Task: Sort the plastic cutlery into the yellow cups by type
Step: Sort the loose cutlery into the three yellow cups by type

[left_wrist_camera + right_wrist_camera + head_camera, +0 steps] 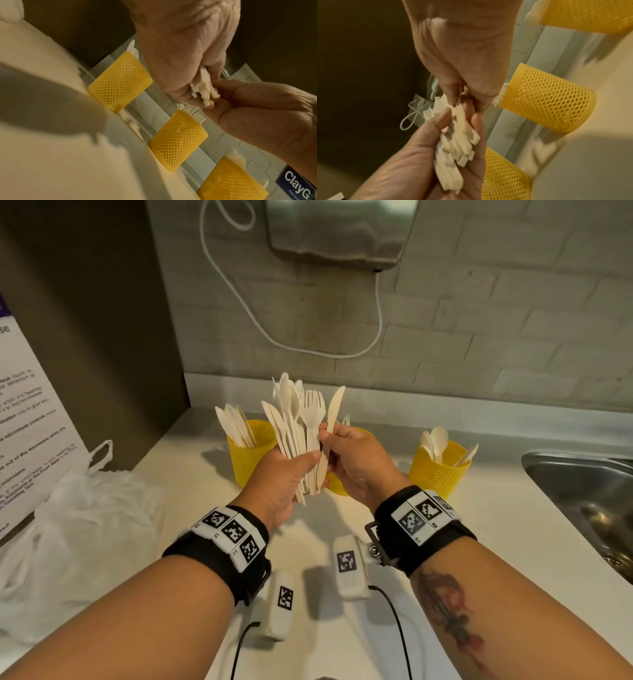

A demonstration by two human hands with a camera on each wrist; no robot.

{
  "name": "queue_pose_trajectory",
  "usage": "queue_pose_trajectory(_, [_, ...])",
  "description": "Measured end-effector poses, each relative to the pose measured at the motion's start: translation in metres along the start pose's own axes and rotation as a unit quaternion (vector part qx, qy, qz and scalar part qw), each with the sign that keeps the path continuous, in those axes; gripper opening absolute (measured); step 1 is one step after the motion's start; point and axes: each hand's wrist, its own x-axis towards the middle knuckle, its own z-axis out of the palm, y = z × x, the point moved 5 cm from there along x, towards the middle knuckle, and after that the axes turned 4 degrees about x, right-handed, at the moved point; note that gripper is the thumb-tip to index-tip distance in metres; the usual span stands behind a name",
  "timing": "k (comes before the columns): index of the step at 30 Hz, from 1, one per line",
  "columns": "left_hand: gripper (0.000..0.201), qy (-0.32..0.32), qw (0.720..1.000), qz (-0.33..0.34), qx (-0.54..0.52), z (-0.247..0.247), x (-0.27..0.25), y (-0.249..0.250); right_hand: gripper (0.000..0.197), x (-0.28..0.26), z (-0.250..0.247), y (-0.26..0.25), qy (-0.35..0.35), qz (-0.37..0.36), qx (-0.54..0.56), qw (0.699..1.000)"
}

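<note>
My left hand (pixel 287 474) grips a mixed bundle of cream plastic cutlery (pixel 294 419), heads up, above the counter. My right hand (pixel 339 443) pinches one knife (pixel 334 409) at the bundle's right side. Three yellow mesh cups stand behind. The left cup (pixel 246 457) holds knives, and the right cup (pixel 440 470) holds spoons. The middle cup (pixel 337 486) is mostly hidden by my hands; the left wrist view shows forks in the middle cup (pixel 178 139). The right wrist view shows the handle ends of the bundle (pixel 453 148) in my left palm.
A crumpled white plastic bag (pixel 75 522) lies on the counter at the left, below a printed poster (pixel 27 405). A steel sink (pixel 589 501) is set in at the right. A metal wall unit (pixel 339 231) with a white cable (pixel 308 337) hangs on the brick wall.
</note>
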Motion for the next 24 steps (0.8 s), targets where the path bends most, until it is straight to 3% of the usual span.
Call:
queue_pose_trajectory(4, [0.031, 0.025, 0.999, 0.016, 0.011, -0.006, 0.001, 0.000, 0.024, 0.000, 0.002, 0.002, -0.023, 0.001, 0.025, 0.999])
queue_pose_trajectory(7, [0.020, 0.054, 0.998, 0.012, 0.003, -0.012, 0.003, 0.000, 0.022, -0.001, 0.005, 0.003, -0.028, -0.008, 0.030, 0.999])
queue_pose_trajectory(13, [0.011, 0.049, 0.999, 0.011, 0.005, -0.016, 0.003, -0.002, 0.019, 0.001, 0.005, 0.005, -0.032, -0.011, 0.003, 0.999])
queue_pose_trajectory(19, [0.017, 0.046, 0.998, 0.030, 0.010, -0.016, 0.002, 0.000, 0.019, 0.003, -0.001, 0.006, -0.013, -0.011, -0.042, 0.999])
queue_pose_trajectory(24, [0.028, 0.026, 1.000, 0.005, -0.013, -0.012, 0.002, -0.002, 0.015, 0.003, -0.005, 0.001, -0.010, -0.023, -0.057, 0.998])
